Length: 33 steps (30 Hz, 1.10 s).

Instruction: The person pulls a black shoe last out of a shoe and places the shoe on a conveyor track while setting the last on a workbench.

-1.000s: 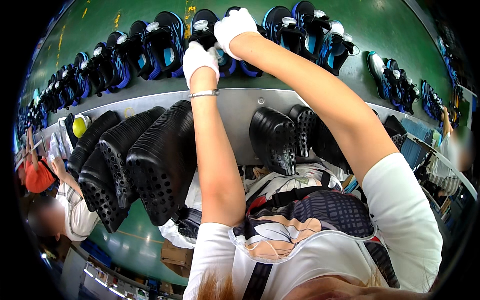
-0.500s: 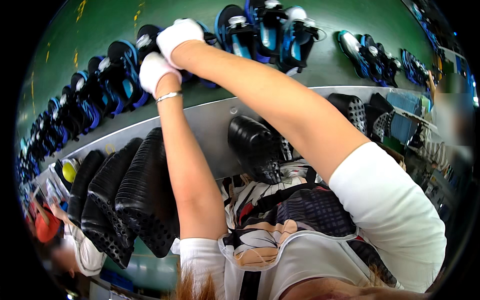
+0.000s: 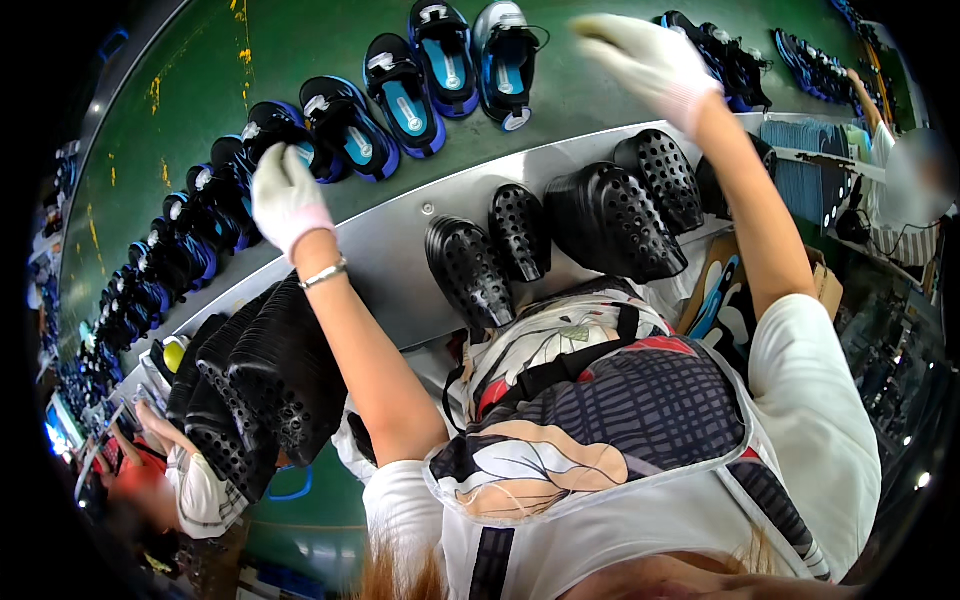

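Note:
White gloves cover both of my hands. My left hand (image 3: 287, 196) is at the near side of a black-and-blue sports shoe (image 3: 330, 166) in the row, its fingers stretched out and slightly apart; whether they touch the shoe is unclear. Over the green belt to the right, my right hand (image 3: 652, 68) has its fingers extended, smeared at the tips, with nothing visible in them. Between my hands stand several shoes with turquoise insoles, among them a black shoe (image 3: 404, 98) and, at the right end, a grey-toed shoe (image 3: 506, 68).
The green belt (image 3: 590, 115) runs along a metal ledge (image 3: 385, 240). Black perforated shoe-shaped shells (image 3: 615, 215) rest on the ledge before me; a stack of ribbed black shells (image 3: 285, 365) is at left. More shoes (image 3: 715, 55) stand farther right. Other people work at both sides.
My hands, close together over a shoe before, are now apart. The right swung far to the right; the left sits lower and slightly left. The view has shifted, showing more shells and shoes.

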### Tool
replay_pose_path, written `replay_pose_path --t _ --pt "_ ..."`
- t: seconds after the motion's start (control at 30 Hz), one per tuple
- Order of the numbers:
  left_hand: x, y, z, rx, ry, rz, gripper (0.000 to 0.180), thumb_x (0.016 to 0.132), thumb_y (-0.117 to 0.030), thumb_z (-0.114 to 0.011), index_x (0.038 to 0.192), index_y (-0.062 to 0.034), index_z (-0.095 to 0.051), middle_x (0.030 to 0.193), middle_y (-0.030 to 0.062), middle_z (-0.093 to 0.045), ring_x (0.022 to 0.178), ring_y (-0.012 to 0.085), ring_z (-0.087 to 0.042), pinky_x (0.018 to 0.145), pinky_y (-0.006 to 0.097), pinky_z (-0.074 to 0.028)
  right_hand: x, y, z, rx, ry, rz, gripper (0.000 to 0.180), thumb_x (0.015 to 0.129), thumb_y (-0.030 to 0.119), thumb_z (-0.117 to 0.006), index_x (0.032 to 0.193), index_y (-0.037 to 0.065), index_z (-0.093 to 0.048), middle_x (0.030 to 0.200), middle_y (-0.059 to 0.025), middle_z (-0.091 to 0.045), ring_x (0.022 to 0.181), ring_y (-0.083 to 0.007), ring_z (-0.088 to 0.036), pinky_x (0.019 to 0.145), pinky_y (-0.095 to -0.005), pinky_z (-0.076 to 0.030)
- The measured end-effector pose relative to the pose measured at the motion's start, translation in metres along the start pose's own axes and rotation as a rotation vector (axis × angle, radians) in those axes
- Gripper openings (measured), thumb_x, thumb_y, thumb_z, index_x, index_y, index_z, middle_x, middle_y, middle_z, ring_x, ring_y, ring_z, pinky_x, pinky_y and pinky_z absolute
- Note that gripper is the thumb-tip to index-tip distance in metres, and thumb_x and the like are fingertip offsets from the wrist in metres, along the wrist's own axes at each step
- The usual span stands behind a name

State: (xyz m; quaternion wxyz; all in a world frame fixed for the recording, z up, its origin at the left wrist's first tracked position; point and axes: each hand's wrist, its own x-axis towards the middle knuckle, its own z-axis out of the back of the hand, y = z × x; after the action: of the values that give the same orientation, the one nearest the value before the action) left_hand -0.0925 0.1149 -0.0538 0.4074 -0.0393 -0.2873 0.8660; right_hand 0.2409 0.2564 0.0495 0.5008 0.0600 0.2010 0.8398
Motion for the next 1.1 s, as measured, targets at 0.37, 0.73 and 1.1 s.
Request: replay_pose_path --t 0.37,0.73,1.1 --pt "-0.046 -0.020 -0.094 0.251 0.551 -0.382 0.032 0.085 -0.025 -0.063 0.110 -0.0051 -0.064 0.104 0.0284 -0.052 0.088 0.0434 -0.057 0.080 0.046 -0.048 -0.226 -0.178 0.076 -0.024 -0.261 -0.719 0.032 0.089 0.033 -0.054 0.111 0.011 -0.065 0.102 -0.0127 -0.067 0.095 -0.0301 -0.063 0.085 -0.0324 -0.048" --pt "-0.043 -0.056 -0.092 0.258 0.706 -0.279 0.060 0.086 -0.042 -0.057 0.133 -0.0061 -0.049 0.117 0.0224 -0.062 0.108 0.0343 -0.060 0.091 0.037 -0.046 -0.255 -0.190 0.027 -0.152 0.043 -0.543 0.057 0.074 0.033 -0.070 0.123 0.009 -0.053 0.120 -0.0119 -0.053 0.107 -0.0288 -0.056 0.092 -0.0359 -0.046" --pt "-0.090 -0.102 -0.016 0.004 0.593 -0.227 0.042 0.088 -0.031 -0.060 0.123 -0.0060 -0.059 0.117 0.0166 -0.059 0.107 0.0280 -0.057 0.094 0.033 -0.043 -0.256 -0.188 0.055 -0.214 0.045 -0.500 0.056 0.068 0.034 -0.076 0.112 0.006 -0.056 0.111 -0.0130 -0.053 0.100 -0.0289 -0.058 0.086 -0.0360 -0.049"
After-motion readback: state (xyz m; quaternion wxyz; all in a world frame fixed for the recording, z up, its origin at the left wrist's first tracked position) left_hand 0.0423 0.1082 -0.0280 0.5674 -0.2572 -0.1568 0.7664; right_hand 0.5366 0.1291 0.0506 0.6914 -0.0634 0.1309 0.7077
